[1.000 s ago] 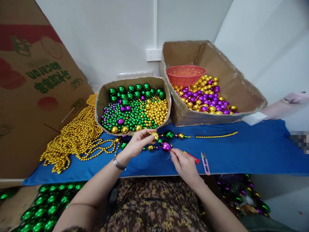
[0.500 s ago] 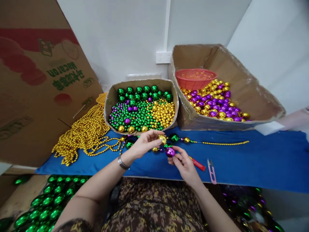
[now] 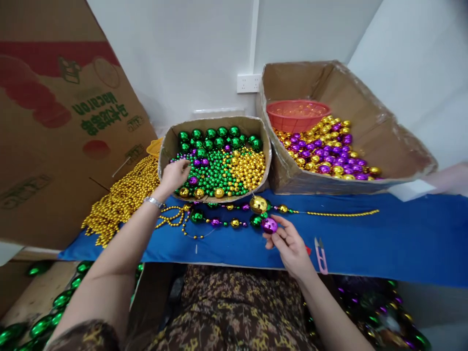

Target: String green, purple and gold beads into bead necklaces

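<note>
Beaded garland [image 3: 235, 223], 1 purple bead [image 3: 270, 225] of it pinched by the right hand [image 3: 291, 245], is laid out mostly leftward of that hand; many beads are strung, loose beads [image 3: 215, 168] beside the left hand [image 3: 176, 174] are not. The left fingertips are hidden, so whether anything is pinched cannot be told.

Soft, even light seems to reach me from above, leaving white glints on the shiny purple round bead [image 3: 269, 225] in my right hand [image 3: 292, 248]. My brown floral clothing [image 3: 234, 307] sits in dim shadow. Wide-lens distortion stretches the edges; a pale pink object [image 3: 451, 179] at right is blurred.
</note>
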Demonstrator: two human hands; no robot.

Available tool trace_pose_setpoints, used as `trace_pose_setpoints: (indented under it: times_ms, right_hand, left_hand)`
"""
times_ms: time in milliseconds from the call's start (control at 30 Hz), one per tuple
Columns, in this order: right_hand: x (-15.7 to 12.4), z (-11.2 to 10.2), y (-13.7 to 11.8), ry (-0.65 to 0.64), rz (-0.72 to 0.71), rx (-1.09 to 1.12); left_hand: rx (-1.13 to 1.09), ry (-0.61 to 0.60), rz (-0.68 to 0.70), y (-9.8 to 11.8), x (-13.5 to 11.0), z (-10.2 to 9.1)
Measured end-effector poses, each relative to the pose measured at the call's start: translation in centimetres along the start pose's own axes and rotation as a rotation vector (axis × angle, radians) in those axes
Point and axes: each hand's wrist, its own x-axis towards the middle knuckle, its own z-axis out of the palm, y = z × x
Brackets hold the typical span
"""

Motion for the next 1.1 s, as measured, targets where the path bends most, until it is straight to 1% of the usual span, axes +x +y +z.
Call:
trace_pose_setpoints:
  times_ms: [33,100,167,233,300,433,533,700,933,1100]
  right_hand:
    - [0.1,0.0,-0.1,0.006,0.004,0.006]
    - [0.3,0.1,-0.2,0.017,0.016,0.01]
    - [0.5,0.1,-0.4,0.024,0.03,0.012]
    - [0.6,0.0,-0.5,0.027,0.039,0.017]
    - [0.5,-0.1,-0.6,0.03,0.046,0.029]
    - [0.4,-0.4,-0.3,0.043,0.073,0.057]
    - [0.5,-0.4,-0.1,0.042,0.081,0.06]
    - [0.2,-0.3,-0.4,0.018,0.069,0.01]
    - [-0.4,-0.5,-1.0,-0.012,0.063,-0.013]
    - [-0.8,-0.6,-1.0,-0.005,0.055,-0.021]
  left_hand:
    - [0.172,-0.049,0.012,-1.0,0.9,-0.1]
    - [0.409,-0.137,0.014,-2.6,2.3,0.0]
    - [0.54,-0.199,0.049,-3.7,3.2,0.5]
    - [0.608,-0.238,0.082,-4.4,3.7,0.9]
    - [0.641,-0.265,0.086,-5.1,4.0,1.2]
    - [0.669,-0.326,0.051,-6.5,4.6,1.4]
    - [0.683,-0.344,0.032,-7.2,5.0,1.7]
    - [0.687,-0.348,0.05,-7.2,5.0,1.9]
    - [0.696,-0.373,0.073,-7.1,4.7,1.4]
    - [0.684,-0.377,0.091,-6.5,4.3,1.0]
